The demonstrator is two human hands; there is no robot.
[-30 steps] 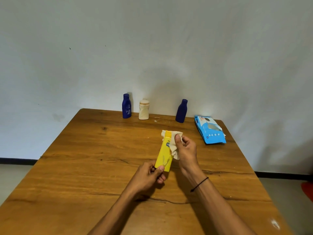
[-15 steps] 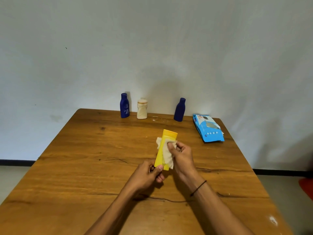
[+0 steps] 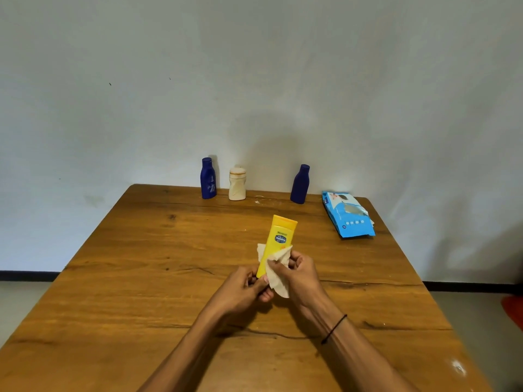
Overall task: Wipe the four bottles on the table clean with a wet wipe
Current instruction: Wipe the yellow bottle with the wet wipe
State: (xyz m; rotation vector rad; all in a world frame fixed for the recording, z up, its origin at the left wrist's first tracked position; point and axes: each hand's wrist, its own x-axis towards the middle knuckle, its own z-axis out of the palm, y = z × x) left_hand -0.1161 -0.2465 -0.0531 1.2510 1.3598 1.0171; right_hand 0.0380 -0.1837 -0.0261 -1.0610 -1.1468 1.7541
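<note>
A yellow bottle (image 3: 278, 239) is held tilted above the table's middle, cap end pointing away. My left hand (image 3: 243, 290) grips its near end. My right hand (image 3: 302, 275) presses a white wet wipe (image 3: 278, 274) around the bottle's lower half; part of the wipe pokes out on the bottle's left side. Against the far edge stand a dark blue bottle (image 3: 208, 178), a cream bottle (image 3: 237, 183) and a second dark blue bottle (image 3: 300, 184), all upright.
A blue pack of wet wipes (image 3: 348, 215) lies near the far right corner of the wooden table (image 3: 135, 278). A white wall rises right behind the table. Floor shows past both side edges.
My right hand has slid the wipe down the yellow bottle from its cap end to its lower half. The upper label is now uncovered. My left hand keeps its grip.
</note>
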